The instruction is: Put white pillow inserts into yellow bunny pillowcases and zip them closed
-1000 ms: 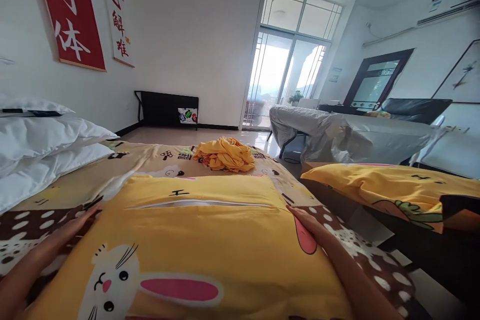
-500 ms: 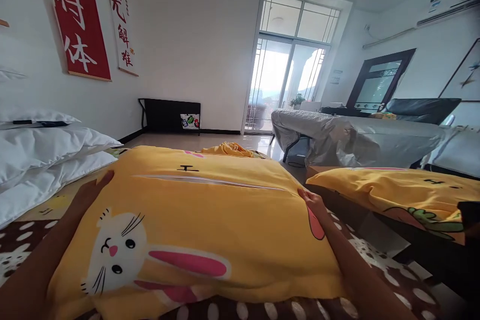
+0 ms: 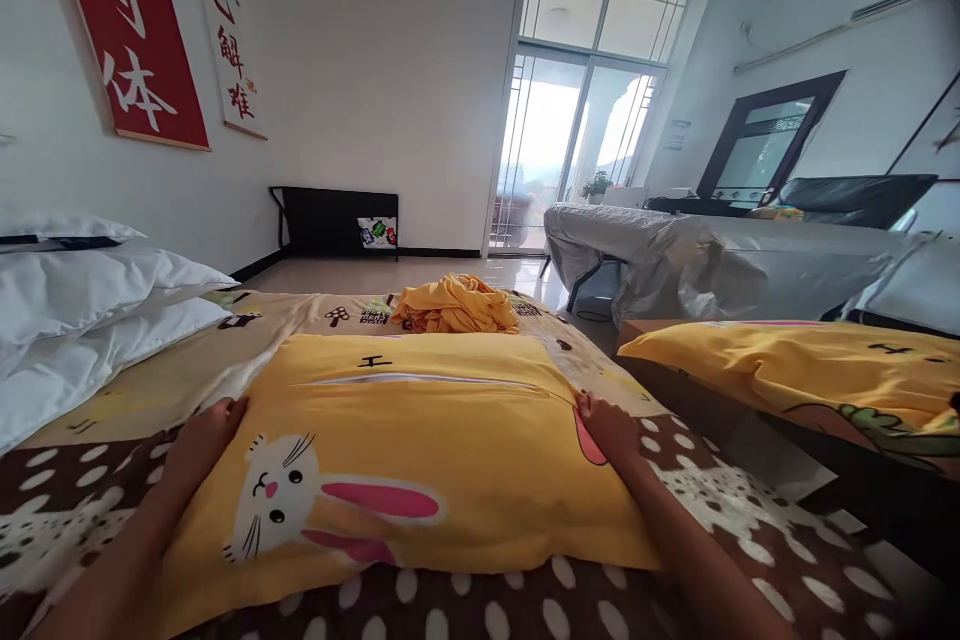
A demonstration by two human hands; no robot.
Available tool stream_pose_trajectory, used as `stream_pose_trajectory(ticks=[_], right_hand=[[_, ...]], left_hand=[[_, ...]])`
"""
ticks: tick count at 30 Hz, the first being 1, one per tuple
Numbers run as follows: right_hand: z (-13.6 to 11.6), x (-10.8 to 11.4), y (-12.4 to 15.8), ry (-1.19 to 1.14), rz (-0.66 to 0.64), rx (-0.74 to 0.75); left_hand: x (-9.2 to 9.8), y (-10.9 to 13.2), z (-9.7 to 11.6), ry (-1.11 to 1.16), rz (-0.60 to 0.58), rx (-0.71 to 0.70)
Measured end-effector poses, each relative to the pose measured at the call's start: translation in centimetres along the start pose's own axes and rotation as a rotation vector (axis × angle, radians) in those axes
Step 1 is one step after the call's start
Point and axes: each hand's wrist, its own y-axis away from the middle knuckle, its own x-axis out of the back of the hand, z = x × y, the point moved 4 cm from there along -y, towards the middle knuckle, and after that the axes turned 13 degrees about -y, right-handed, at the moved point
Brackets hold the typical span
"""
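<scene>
A yellow pillow [image 3: 420, 440] with a white rabbit print lies flat on the bed [image 3: 525, 610], whose sheet is brown with white spots. A white zip line runs along the pillow's far side. My left hand [image 3: 202, 435] grips the pillow's left edge. My right hand [image 3: 607, 425] grips its right edge, fingers closed on the fabric. A crumpled yellow cloth [image 3: 454, 305] lies further along the bed, beyond the pillow.
White pillows [image 3: 82, 310] are stacked on the bed's left side. Another yellow pillow [image 3: 810, 370] lies on a surface to the right. A covered table [image 3: 720, 260] stands behind it. A glass door [image 3: 562, 150] and a black rack [image 3: 337, 220] are at the far wall.
The pillow was lifted and tilted up half a second ago; now it lies flat on the bed, further from me. Both hands stayed on its side edges.
</scene>
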Motion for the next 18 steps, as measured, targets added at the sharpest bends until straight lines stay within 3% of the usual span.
stream_pose_trajectory(ticks=[2,4,5,7,9,11,12,14,18], right_hand=[[-0.9,1.6,1.0,0.050,0.040,0.018],[-3.9,3.0,2.4,0.049,0.079,0.117],[-6.2,3.6,3.4,0.018,0.099,0.209],[-11.8,4.0,5.7,-0.126,0.105,0.426],[-17.2,3.3,8.5,-0.247,0.036,0.662],[-20.7,1.8,11.0,-0.287,-0.028,0.810],[-21.4,1.1,11.8,-0.290,-0.042,0.849],[-20.8,0.0,12.5,-0.276,-0.038,0.872],[-13.7,-0.1,11.0,-0.230,0.053,0.709]], left_hand=[[1.8,0.8,-0.2,0.007,0.055,0.113],[4.1,2.2,2.2,0.016,0.215,0.080],[5.0,3.0,4.4,0.026,0.291,-0.008],[5.9,4.9,10.3,0.038,0.384,-0.314],[5.3,6.7,16.1,-0.001,0.372,-0.601],[3.9,7.9,19.6,-0.057,0.370,-0.731],[3.2,8.1,20.2,-0.077,0.378,-0.760],[2.0,8.2,19.5,-0.095,0.392,-0.765],[0.7,7.7,12.4,-0.085,0.386,-0.587]])
